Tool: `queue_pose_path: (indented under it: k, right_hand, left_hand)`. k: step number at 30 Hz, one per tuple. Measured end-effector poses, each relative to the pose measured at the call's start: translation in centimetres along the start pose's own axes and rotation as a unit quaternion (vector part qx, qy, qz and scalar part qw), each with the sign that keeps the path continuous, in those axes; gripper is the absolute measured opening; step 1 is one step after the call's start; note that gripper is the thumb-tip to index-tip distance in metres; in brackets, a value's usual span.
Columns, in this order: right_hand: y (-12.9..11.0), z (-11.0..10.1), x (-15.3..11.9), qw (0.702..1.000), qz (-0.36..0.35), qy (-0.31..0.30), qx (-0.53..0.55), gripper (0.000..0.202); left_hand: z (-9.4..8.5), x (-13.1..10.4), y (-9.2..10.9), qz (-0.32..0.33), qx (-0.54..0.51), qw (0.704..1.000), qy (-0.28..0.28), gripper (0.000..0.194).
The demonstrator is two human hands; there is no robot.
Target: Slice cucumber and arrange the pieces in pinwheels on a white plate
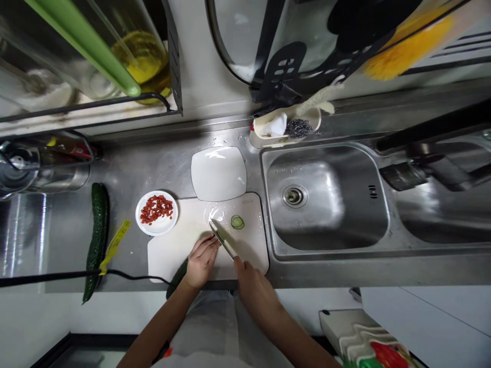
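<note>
My right hand is closed round the handle of a kitchen knife, whose blade slants up and left over a white cutting board. Beside the blade, my left hand is wrapped over a cucumber, pressing it to the board; the cucumber's end sticks out to the lower left, and the hand hides its middle. Thin cucumber slices lie on the board right of the knife. Wet patches shine near the blade's tip.
A white square plate touches the board's far edge. A white dish of red berries overlaps the board's left side. Another cucumber lies farther left, near a black cable with a yellow tag. The sink is at the right.
</note>
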State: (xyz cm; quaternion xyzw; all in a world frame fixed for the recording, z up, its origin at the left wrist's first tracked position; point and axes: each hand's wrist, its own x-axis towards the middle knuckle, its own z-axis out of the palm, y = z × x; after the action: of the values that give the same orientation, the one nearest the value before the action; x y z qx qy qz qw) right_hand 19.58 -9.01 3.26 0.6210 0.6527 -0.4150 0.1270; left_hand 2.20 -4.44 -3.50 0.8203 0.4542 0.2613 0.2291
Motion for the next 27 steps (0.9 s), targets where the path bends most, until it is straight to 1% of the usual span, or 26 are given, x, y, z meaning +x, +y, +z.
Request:
queue_pose_path:
  k: [4,10,16,19,23,25,27]
  right_hand:
    - [-0.2,0.0,0.5,1.0,0.011,0.001,0.003,0.038]
    - [-0.3,0.2,1.5,1.0,0.009,-0.018,0.003,0.044]
    - [-0.5,0.3,2.6,0.999,0.01,-0.015,0.027,0.042]
    - [-0.6,0.8,3.0,0.999,0.017,-0.014,0.03,0.041]
    - [-0.4,1.7,3.1,1.0,0.018,0.001,0.022,0.039]
    - [-0.2,1.6,3.1,0.999,0.022,0.001,0.026,0.039]
    - [0.0,1.1,2.9,0.999,0.026,-0.005,0.035,0.039]
  left_hand:
    - [-0.1,0.2,0.2,-0.001,-0.005,1.0,0.002,0.027]
    - [-0.1,0.4,0.3,0.003,-0.01,1.0,0.007,0.028]
    - [0.0,0.2,0.1,-0.001,-0.014,1.0,0.003,0.03]
    - [0.1,0.0,0.0,-0.003,-0.013,1.0,0.004,0.03]
    - [0.2,-0.1,0.0,-0.005,-0.002,1.0,-0.006,0.031]
    - [0.2,-0.2,0.1,-0.007,0.007,1.0,-0.008,0.03]
    - [0.1,-0.2,0.2,-0.012,0.017,1.0,-0.011,0.029]
